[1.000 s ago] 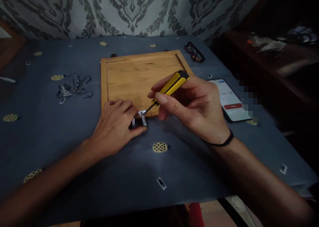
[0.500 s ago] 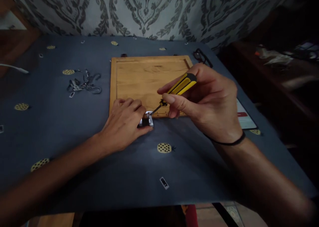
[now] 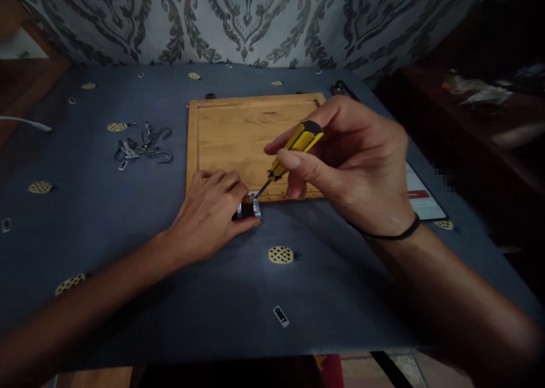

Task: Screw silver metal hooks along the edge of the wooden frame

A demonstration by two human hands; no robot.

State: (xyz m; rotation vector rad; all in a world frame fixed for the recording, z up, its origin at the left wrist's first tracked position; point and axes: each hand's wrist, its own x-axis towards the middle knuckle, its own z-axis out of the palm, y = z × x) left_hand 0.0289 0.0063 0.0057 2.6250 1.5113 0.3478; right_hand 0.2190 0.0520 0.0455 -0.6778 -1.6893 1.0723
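Note:
A framed wooden panel (image 3: 238, 138) lies flat on the table, with a row of small holes along its near edge. At that edge sits a shiny metal clip-like fitting (image 3: 256, 208), partly covered by fingers. My left hand (image 3: 213, 212) is closed on the fitting, its thumb in front and its fingers over the panel's edge. In my right hand (image 3: 357, 167) is a yellow and black screwdriver (image 3: 301, 141), pinched between thumb and fingers. The screwdriver slants down to the left, its tip at the fitting; whether it sits in a screw is too small to tell.
A heap of grey metal hooks or clips (image 3: 145, 147) lies left of the panel. Dark-framed glasses (image 3: 343, 88) rest behind its far right corner. A flat tablet-like item (image 3: 426, 201) shows beyond my right wrist. A white cable (image 3: 28, 121) lies at the far left.
The screwdriver's handle has swung a little left and become steeper, with my right fingers shifting along with it. My left hand stays on the fitting. The view has moved slightly.

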